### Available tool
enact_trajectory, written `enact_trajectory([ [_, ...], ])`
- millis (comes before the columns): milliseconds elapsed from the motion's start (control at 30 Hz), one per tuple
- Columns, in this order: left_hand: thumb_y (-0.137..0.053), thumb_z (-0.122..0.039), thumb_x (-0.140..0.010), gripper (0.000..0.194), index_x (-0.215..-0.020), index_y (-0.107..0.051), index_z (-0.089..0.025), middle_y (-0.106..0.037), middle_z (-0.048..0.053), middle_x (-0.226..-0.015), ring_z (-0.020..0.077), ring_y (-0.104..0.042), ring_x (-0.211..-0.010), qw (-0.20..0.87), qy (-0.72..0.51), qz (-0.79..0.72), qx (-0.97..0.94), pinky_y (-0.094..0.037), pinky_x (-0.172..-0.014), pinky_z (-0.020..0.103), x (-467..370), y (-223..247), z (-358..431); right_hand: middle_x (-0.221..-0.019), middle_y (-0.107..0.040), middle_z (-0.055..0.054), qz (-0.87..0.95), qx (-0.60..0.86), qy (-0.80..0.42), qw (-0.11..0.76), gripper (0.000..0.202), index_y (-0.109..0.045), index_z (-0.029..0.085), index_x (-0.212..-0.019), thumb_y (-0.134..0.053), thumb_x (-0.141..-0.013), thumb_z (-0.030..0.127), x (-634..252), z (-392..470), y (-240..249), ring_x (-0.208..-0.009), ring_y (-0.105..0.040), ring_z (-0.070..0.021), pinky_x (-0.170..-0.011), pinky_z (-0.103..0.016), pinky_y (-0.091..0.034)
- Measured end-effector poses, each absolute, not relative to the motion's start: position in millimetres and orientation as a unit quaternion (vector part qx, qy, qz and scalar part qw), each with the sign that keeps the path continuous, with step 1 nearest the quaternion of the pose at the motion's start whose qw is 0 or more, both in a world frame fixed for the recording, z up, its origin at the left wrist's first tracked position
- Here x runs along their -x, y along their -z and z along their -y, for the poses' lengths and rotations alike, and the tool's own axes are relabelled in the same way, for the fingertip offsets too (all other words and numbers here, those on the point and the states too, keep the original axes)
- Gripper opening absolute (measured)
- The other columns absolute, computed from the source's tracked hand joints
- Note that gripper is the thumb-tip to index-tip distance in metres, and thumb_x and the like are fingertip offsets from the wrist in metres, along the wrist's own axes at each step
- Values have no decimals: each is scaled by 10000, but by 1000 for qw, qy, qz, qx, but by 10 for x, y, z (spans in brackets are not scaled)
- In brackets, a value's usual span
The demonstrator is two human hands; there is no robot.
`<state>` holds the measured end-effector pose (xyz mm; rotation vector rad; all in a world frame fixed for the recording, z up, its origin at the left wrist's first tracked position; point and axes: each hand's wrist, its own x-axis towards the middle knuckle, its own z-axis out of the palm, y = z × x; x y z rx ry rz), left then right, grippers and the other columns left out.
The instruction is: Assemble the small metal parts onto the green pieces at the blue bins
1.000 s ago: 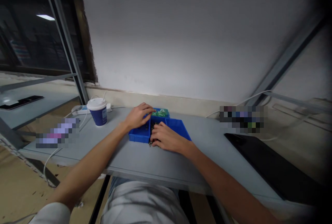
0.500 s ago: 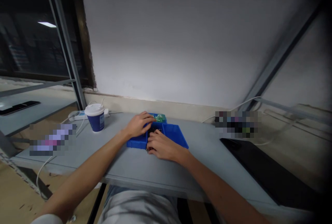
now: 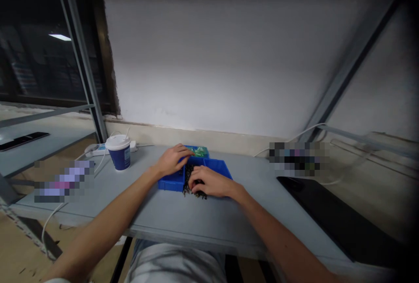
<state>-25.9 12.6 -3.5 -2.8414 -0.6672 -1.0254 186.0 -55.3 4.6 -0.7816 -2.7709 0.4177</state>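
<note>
A blue divided bin (image 3: 170,185) stands on the table, its middle section filled with small dark metal-looking pieces (image 3: 188,174). Some of these pieces have spilled past the front onto the tabletop; their exact kind is too small to tell. My right hand (image 3: 211,181) is over them with curled fingers, the fingertips down among the pieces; whatever they pinch is hidden. Across the left section lies my left hand (image 3: 173,160), fingers stretched to the right over the bin's back part. Just beyond those fingertips is a green plastic packet (image 3: 199,151) in a blue container behind.
A blue paper cup (image 3: 120,157) with a white lid stands to the left, beside a white power strip (image 3: 97,149) and cables. On the right lies a large dark flat panel (image 3: 330,217). Blurred-out items (image 3: 294,159) sit near the wall.
My right hand has drawn slightly right and its fingers have opened a gap. More dark pieces now show at the front, spread on the table. My left hand stays nearly in place.
</note>
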Motion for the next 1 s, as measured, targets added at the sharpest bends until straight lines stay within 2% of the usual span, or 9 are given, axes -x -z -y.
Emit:
enact_trajectory([
  [100, -463, -163, -976, 323, -1230, -659, -203, -700, 66, -1151, 226, -587, -1096, 19, 319, 209, 924, -499, -989, 388, 254, 26, -116, -845, -700, -11, 928, 297, -133, 183, 117, -714, 198, -836, -667, -892, 106, -1967, 454, -54, -873, -600, -164, -812, -289, -449],
  [333, -510, -224, -977, 289, -1215, -673, -212, -687, 79, -1177, 229, -593, -1123, 22, 290, 197, 936, -475, -1025, 400, 232, 12, -72, -944, -681, -72, 900, 315, 79, 290, 166, -690, 194, -947, -558, -950, 93, -2132, 251, 60, -932, -580, -223, -852, -381, -454],
  [600, -497, -254, -997, 258, -1187, -666, -213, -692, 75, -1141, 224, -604, -1094, 32, 283, 196, 938, -487, -984, 382, 189, 11, -51, -934, -677, -73, 890, 302, 125, 317, 228, -691, 196, -971, -520, -941, 48, -2129, 267, 41, -903, -570, -224, -816, -380, -443],
  [833, -478, -216, -990, 216, -1044, -685, -190, -706, 72, -1079, 216, -616, -1073, 31, 289, 177, 940, -486, -992, 374, 181, -3, -27, -1024, -681, -92, 888, 295, 135, 325, 307, -696, 195, -1062, -474, -935, 25, -2047, 285, 125, -980, -559, -235, -877, -402, -445],
  [1000, -485, -206, -969, 208, -1023, -686, -187, -716, 72, -1027, 221, -637, -1037, 27, 297, 188, 936, -512, -964, 386, 167, 5, -18, -1047, -689, -100, 876, 326, 127, 332, 279, -687, 203, -1102, -470, -970, 87, -1991, 342, 130, -1002, -564, -249, -902, -427, -446],
])
